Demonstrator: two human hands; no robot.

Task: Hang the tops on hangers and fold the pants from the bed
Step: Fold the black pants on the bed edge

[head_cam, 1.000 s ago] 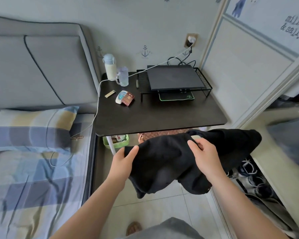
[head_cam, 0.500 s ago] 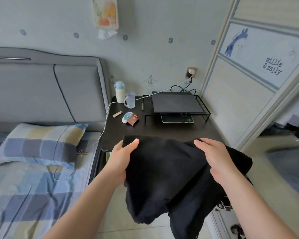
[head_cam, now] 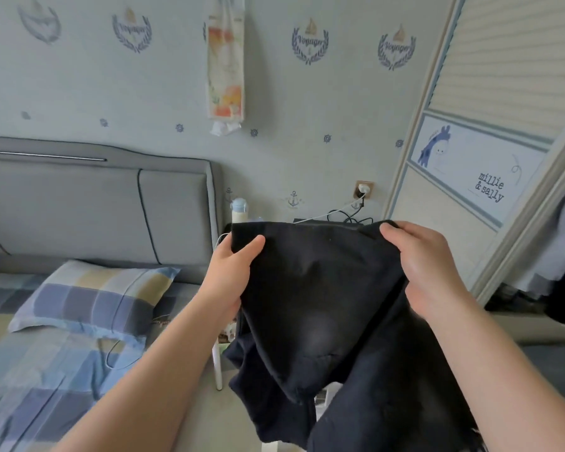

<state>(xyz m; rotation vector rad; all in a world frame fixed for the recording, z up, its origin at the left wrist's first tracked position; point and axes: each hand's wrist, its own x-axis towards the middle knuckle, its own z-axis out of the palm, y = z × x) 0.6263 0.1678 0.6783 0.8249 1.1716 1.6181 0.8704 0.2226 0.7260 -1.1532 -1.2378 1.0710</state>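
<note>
Raised since a second ago, black garment (head_cam: 313, 288) now hangs chest-high before bedside table. Left hand (head_cam: 232, 272) pinches one top corner, right hand (head_cam: 428, 265) grips other. Risk: trailing lower folds snag cable or table edge, judged.

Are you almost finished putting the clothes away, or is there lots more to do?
Hard to say what is done: no folded pants or filled hanger shows here. In hand: the left hand and right hand grip the top edge of a black garment, held up unfolded beside the bed. Left: fold it or hang it; no hanger is in view.
</note>
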